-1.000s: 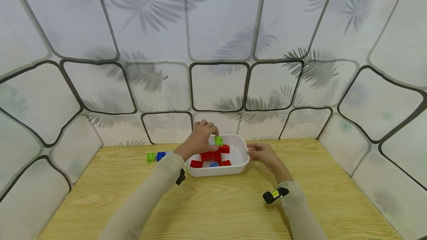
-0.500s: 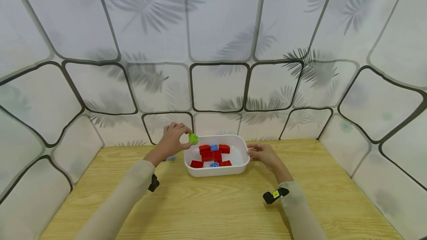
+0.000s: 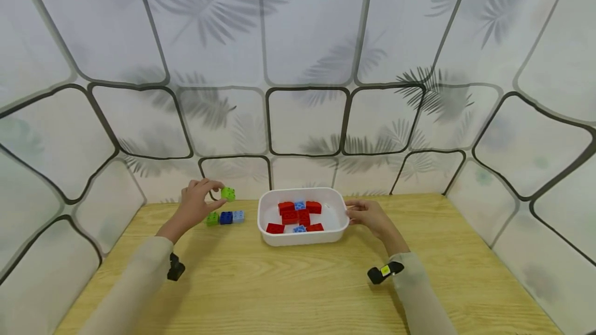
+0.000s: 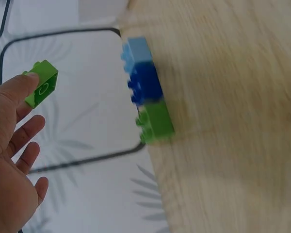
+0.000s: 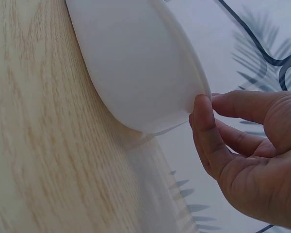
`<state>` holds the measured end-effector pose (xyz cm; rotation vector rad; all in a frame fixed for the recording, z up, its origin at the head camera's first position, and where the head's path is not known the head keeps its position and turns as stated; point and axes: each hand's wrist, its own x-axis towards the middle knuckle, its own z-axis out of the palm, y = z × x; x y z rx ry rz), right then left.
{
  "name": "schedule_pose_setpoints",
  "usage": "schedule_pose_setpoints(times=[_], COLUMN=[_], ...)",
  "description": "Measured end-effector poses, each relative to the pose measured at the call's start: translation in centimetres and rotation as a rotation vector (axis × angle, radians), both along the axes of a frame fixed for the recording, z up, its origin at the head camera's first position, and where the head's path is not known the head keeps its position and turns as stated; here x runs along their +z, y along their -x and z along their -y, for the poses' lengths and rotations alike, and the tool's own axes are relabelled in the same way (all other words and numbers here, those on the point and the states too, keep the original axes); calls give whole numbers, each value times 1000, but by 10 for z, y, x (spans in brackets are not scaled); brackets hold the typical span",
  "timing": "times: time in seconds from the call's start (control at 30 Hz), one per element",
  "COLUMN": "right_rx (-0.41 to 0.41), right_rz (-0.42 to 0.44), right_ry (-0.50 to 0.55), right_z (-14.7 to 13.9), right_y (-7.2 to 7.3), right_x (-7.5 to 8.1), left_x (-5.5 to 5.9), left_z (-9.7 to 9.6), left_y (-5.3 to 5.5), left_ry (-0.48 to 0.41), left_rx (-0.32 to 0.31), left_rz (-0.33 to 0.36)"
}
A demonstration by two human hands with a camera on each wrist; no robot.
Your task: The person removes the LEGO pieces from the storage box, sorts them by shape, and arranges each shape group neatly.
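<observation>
My left hand [image 3: 194, 204] pinches a light green toy brick [image 3: 228, 194] between thumb and fingertip, raised above the table. In the left wrist view, the held brick [image 4: 42, 85] shows its hollow underside. Below it, a row of three bricks stands side by side: green [image 3: 212, 218], dark blue [image 3: 226, 217] and light blue [image 3: 238, 216]. My right hand [image 3: 370, 217] grips the right end of a white plastic tub [image 3: 336, 219], thumb and fingers at its rim. Inside the tub lie several red bricks [image 3: 289, 217] and two blue ones [image 3: 299, 229].
The wooden table [image 3: 298, 288] carries the tub and the brick row near its back edge. A patterned cloth wall [image 3: 307, 123] stands close behind and on both sides. Each wrist wears a black camera [image 3: 175, 268].
My left hand has lifted the light green brick out of the tub and carried it left, over the row of bricks. The right hand has stayed at the tub's end.
</observation>
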<state>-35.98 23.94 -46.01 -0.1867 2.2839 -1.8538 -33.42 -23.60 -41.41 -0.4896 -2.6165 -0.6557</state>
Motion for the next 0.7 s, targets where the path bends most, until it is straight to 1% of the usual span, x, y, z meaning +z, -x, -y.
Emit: schedule_pose_setpoints(times=[0.17,0.33,0.43,0.5,0.7], right_rx=[7,11,17,19,17], right_rz=[-17,-18,-18,-19,-21], right_ry=[-2,0,-3,-4,5], right_z=[0,0,0,0,-1], right_y=[1,1,0,0,1], right_x=[1,2,1,0,-1], left_x=[-4,-14,-22,-26,-34], left_z=[27,48,57,62,70], left_y=[-8,-12,-14,-16,-18], left_ry=[7,18,27,27,32], left_rx=[65,127,153,162,184], left_rz=[56,88,110,140,209])
